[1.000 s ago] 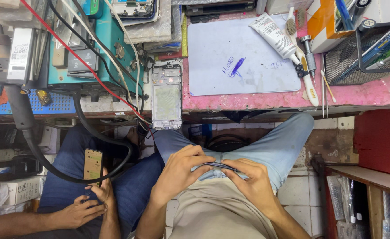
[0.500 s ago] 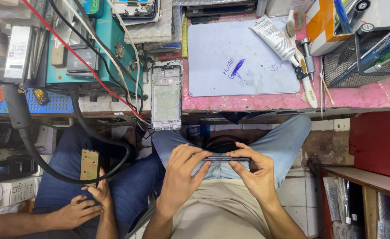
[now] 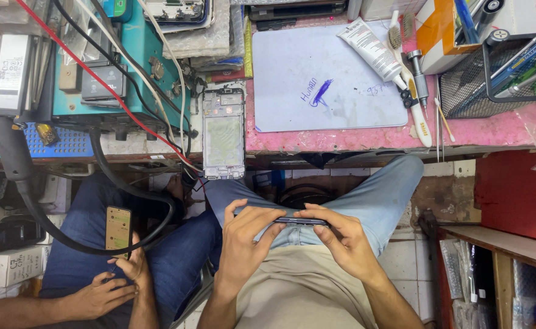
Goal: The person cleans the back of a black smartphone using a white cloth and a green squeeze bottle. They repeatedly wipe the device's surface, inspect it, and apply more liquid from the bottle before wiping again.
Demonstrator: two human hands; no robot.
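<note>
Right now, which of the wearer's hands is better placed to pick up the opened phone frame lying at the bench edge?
Left, probably. The left hand grips the dark phone almost directly below the opened phone frame. The right hand sits farther right and would have to cross over the left one.

The table (image 3: 341, 137) has a worn pink top. A pale grey work mat (image 3: 325, 79) with blue scribbles lies flat on it near the middle. Just to the mat's right lie a white tube (image 3: 371, 49), a brush (image 3: 411, 91) and a small screwdriver (image 3: 418, 76), close together. Further right stands a black wire basket (image 3: 493, 79) holding pens. An opened phone frame (image 3: 223, 134) rests over the table's front edge, left of the mat. A teal device (image 3: 128, 67) with red and black cables sits at the far left.
</note>
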